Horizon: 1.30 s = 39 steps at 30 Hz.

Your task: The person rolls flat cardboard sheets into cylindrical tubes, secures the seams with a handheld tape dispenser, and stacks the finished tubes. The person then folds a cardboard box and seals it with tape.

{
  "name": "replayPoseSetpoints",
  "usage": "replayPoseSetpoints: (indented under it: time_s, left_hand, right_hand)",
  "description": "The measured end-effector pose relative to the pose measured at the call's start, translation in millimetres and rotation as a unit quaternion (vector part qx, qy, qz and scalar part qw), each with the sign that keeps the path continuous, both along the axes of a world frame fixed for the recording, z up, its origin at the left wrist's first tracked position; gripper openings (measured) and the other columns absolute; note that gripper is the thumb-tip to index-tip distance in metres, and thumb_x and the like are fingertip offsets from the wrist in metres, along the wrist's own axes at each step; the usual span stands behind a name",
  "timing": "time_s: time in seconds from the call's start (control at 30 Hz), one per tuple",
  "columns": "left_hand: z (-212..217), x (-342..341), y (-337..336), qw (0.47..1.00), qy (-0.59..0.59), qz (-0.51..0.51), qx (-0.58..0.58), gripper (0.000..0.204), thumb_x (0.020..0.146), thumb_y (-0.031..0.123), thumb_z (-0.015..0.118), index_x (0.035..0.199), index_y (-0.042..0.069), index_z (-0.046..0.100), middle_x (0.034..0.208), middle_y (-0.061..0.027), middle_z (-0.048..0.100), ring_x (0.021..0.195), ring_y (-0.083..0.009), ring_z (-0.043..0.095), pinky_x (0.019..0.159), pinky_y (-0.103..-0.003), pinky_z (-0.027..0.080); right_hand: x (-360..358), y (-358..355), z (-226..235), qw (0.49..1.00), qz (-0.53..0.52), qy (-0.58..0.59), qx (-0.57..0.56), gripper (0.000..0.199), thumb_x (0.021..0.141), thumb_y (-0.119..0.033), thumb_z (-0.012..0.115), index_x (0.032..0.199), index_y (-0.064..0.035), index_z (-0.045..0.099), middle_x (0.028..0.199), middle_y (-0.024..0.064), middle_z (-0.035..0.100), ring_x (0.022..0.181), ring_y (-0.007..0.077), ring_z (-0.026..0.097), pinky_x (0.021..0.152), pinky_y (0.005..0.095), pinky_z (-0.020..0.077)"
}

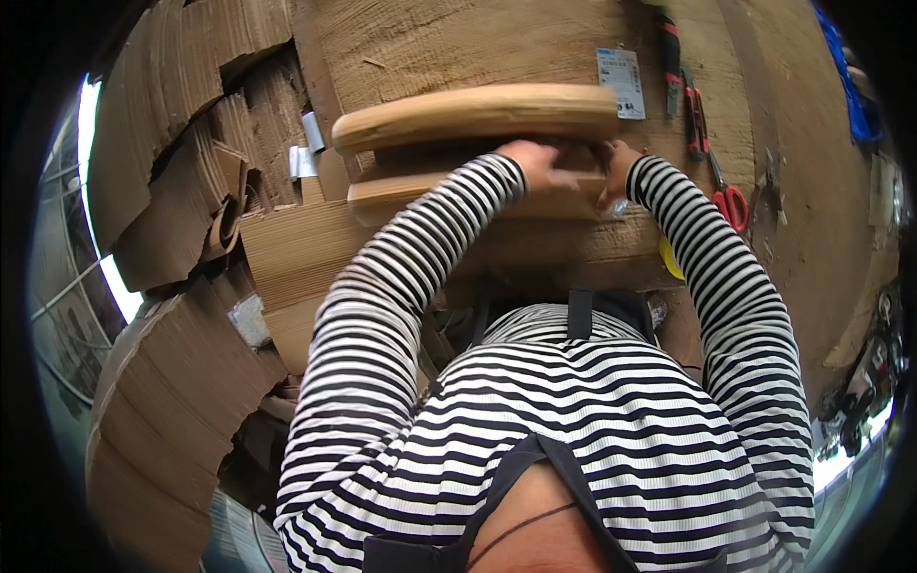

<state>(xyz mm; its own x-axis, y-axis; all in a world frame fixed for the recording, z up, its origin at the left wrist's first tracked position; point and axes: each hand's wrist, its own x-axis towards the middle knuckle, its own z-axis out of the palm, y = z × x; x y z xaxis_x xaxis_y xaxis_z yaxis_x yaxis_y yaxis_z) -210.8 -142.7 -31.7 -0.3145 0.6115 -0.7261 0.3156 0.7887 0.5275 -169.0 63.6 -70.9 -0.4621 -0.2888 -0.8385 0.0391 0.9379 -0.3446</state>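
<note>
Two long pale wooden pieces with rounded left ends lie crosswise before me, a dark gap between them. The far wooden piece (pixel 478 112) is slightly blurred; the near wooden piece (pixel 411 196) lies closer to my body. My left hand (pixel 541 166) reaches over the near piece, its fingers apart and smeared by motion. At the right end of that piece, my right hand (pixel 619 172) has its fingers and thumb bent around the end. A bit of clear plastic (pixel 619 206) shows just below the right hand.
A worn wooden tabletop (pixel 458 48) bears a white printed label (pixel 621 81), a black-and-red handled tool (pixel 671 57), a red-and-black cutter (pixel 695 119), red-handled scissors (pixel 732 205) and a yellow roll (pixel 671 256). Torn cardboard (pixel 172 368) is piled along the left. A blue bag (pixel 848 86) sits far right.
</note>
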Motion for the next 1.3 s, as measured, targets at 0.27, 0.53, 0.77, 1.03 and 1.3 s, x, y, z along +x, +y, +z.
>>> replayPoseSetpoints:
  time_s: [0.27,0.53,0.77,1.03,1.3]
  left_hand:
    - [18,25,23,0.998,0.037,-0.025,-0.052,0.109,0.060,0.046,0.083,0.142,0.000,0.027,0.136,-0.0230,0.046,0.118,-0.0341,0.053,0.098,-0.039,0.045]
    - [18,5,33,0.996,0.014,-0.047,-0.075,0.089,0.061,0.050,0.080,0.129,0.002,0.048,0.116,-0.0208,0.061,0.108,-0.0326,0.059,0.092,-0.038,0.049]
    - [-24,-13,9,0.997,-0.043,-0.020,0.066,0.110,0.060,0.056,0.080,0.143,0.004,0.031,0.135,-0.0247,0.047,0.125,-0.0350,0.046,0.106,-0.037,0.037]
    - [-47,-44,-88,0.991,-0.115,-0.045,-0.060,0.101,0.077,0.079,0.042,0.150,0.011,0.021,0.155,-0.0191,0.015,0.143,-0.0322,0.016,0.116,-0.040,0.013]
    - [-35,-66,-83,0.980,-0.084,-0.051,-0.170,0.085,0.086,0.073,0.032,0.145,0.011,0.035,0.150,-0.0137,0.032,0.139,-0.0300,0.029,0.114,-0.038,0.020]
  right_hand:
    - [91,-23,38,0.930,0.028,0.367,0.008,0.076,0.073,-0.020,0.070,0.139,-0.0104,0.035,0.145,0.0170,0.029,0.129,0.0408,0.035,0.104,0.0519,0.0332]
    - [104,-28,-3,0.927,-0.078,0.364,-0.052,0.069,0.080,-0.007,0.056,0.141,-0.0283,0.032,0.149,0.0145,0.020,0.126,0.0449,0.036,0.086,0.0464,0.0540]
    - [86,-22,15,0.941,-0.091,0.320,-0.064,0.081,0.073,-0.004,0.063,0.143,-0.0236,0.028,0.148,0.0195,0.021,0.123,0.0427,0.038,0.093,0.0447,0.0495]
    - [79,-23,24,0.943,-0.096,0.312,-0.067,0.091,0.061,-0.002,0.073,0.138,-0.0196,0.029,0.145,0.0169,0.024,0.117,0.0396,0.043,0.092,0.0424,0.0504]
    - [59,-27,40,0.963,-0.096,0.248,-0.034,0.097,0.058,-0.004,0.076,0.141,-0.0179,0.028,0.145,0.0180,0.026,0.117,0.0402,0.046,0.094,0.0423,0.0497]
